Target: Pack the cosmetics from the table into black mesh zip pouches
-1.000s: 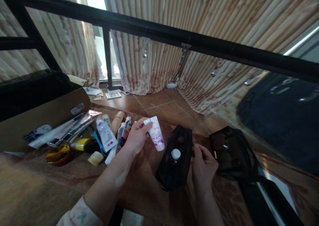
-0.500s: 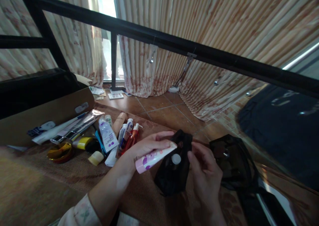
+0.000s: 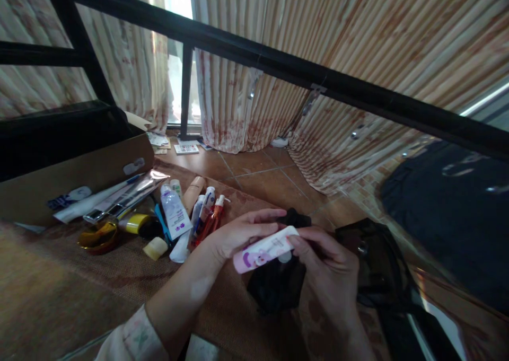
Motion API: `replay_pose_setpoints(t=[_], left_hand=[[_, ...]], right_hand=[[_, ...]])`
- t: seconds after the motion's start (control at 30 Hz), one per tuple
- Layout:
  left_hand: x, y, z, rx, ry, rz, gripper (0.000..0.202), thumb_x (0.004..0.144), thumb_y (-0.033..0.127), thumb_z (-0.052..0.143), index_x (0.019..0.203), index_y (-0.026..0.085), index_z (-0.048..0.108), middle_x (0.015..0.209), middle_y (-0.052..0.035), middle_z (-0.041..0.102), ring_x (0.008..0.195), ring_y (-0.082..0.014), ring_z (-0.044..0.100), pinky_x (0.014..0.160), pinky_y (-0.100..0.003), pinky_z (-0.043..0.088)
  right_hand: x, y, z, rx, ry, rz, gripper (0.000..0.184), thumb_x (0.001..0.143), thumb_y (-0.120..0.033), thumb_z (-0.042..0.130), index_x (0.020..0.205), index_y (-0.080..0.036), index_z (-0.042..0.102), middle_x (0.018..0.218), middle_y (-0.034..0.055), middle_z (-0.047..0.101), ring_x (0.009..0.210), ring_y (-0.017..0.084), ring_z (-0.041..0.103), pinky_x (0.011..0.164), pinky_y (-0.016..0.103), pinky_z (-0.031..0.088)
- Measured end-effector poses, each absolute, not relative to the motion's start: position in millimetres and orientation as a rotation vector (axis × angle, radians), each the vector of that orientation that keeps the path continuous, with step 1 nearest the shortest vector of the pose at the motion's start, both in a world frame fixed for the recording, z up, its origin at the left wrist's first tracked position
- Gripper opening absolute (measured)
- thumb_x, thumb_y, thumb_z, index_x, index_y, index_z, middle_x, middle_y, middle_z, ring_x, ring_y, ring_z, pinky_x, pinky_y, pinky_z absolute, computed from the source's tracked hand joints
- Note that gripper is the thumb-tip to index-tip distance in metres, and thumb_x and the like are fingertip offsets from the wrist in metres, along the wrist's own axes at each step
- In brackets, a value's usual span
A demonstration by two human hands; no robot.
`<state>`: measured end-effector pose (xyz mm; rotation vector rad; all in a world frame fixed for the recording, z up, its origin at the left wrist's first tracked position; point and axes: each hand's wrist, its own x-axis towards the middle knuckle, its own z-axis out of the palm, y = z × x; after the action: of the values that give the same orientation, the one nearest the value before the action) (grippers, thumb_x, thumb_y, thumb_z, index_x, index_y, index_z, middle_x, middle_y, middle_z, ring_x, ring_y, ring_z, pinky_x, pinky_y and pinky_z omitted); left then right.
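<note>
A small pink and white squeeze tube [image 3: 262,252] with purple printing lies across the space between my two hands. My left hand [image 3: 238,236] is closed around it from the left, its fingers reaching over toward the black pouch. The thumb and fingers of my right hand [image 3: 328,260] pinch the tube's white right end. Right beneath the tube rests a black mesh pouch [image 3: 274,292] on the brown cloth. The round white cap of something in the pouch shows partly behind the tube. The pouch's mouth is largely hidden by my hands.
Left on the brown cloth [image 3: 131,276] lie a purple-and-white tube [image 3: 175,212], a red pump bottle [image 3: 210,218], an amber tape roll [image 3: 97,237] and a yellow-black container [image 3: 139,224]. A cardboard box [image 3: 95,173] stands behind them. Another black bag [image 3: 369,265] sits right. A black rail [image 3: 278,61] crosses ahead.
The tube has shifted right and turned, showing more of its printed face. My right hand has moved left from the pouch's edge onto the tube's end. The pouch's opening is now more covered.
</note>
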<state>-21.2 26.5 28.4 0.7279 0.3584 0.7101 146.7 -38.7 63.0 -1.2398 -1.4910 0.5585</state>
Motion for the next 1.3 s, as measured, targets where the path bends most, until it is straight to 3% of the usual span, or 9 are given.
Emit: replay_pose_setpoints(t=[0.17, 0.33, 0.6, 0.9, 1.13, 1.3], left_hand=[[-10, 32, 18, 0.95, 0.653, 0.922, 0.047, 0.071, 0.026, 0.077, 0.114, 0.017, 0.062, 0.101, -0.007, 0.067, 0.081, -0.0131, 0.063, 0.074, -0.026, 0.048], [0, 27, 10, 1.309, 0.659, 0.868, 0.055, 0.067, 0.024, 0.078, 0.119, 0.017, 0.06, 0.112, -0.0089, 0.064, 0.1, -0.0207, 0.061, 0.09, -0.035, 0.046], [-2, 27, 12, 1.377, 0.667, 0.886, 0.048, 0.067, 0.006, 0.056, 0.114, 0.016, 0.061, 0.105, -0.0062, 0.068, 0.093, -0.0198, 0.064, 0.085, -0.032, 0.049], [-2, 28, 10, 1.473, 0.681, 0.844, 0.047, 0.069, 0.008, 0.057, 0.115, 0.016, 0.062, 0.108, -0.0066, 0.069, 0.094, -0.0205, 0.064, 0.083, -0.032, 0.049], [-3, 28, 13, 1.461, 0.61, 0.865, 0.041, 0.071, 0.009, 0.06, 0.111, 0.012, 0.061, 0.102, -0.0057, 0.068, 0.092, -0.0184, 0.063, 0.086, -0.032, 0.047], [-4, 26, 13, 1.452, 0.615, 0.862, 0.037, 0.073, 0.013, 0.063, 0.111, 0.014, 0.061, 0.102, -0.0049, 0.068, 0.092, -0.0178, 0.063, 0.087, -0.032, 0.047]], right_hand=[[174, -36, 76, -1.369, -1.07, 0.228, 0.022, 0.073, -0.037, 0.075, 0.085, -0.018, 0.071, 0.058, -0.0027, 0.06, 0.049, 0.01, 0.053, 0.05, 0.021, 0.045], [188, -28, 68, -1.425, -1.006, 0.206, 0.028, 0.072, -0.04, 0.074, 0.086, -0.016, 0.071, 0.061, -0.0003, 0.064, 0.048, 0.011, 0.056, 0.047, 0.021, 0.045], [191, -17, 39, -1.487, -1.416, 0.222, 0.019, 0.082, -0.037, 0.064, 0.085, -0.019, 0.07, 0.081, 0.0012, 0.067, 0.062, 0.013, 0.062, 0.06, 0.024, 0.049], [196, -11, 26, -1.585, -1.721, 0.28, 0.017, 0.088, -0.031, 0.053, 0.091, -0.021, 0.068, 0.089, 0.0019, 0.067, 0.083, 0.017, 0.063, 0.076, 0.029, 0.047], [200, -9, 20, -1.517, -1.741, 0.195, 0.015, 0.087, -0.026, 0.053, 0.092, -0.02, 0.067, 0.094, 0.0036, 0.066, 0.088, 0.017, 0.062, 0.08, 0.03, 0.048], [194, -10, 23, -1.546, -1.751, 0.167, 0.017, 0.087, -0.027, 0.053, 0.092, -0.019, 0.068, 0.092, 0.0038, 0.067, 0.085, 0.017, 0.063, 0.075, 0.029, 0.048]])
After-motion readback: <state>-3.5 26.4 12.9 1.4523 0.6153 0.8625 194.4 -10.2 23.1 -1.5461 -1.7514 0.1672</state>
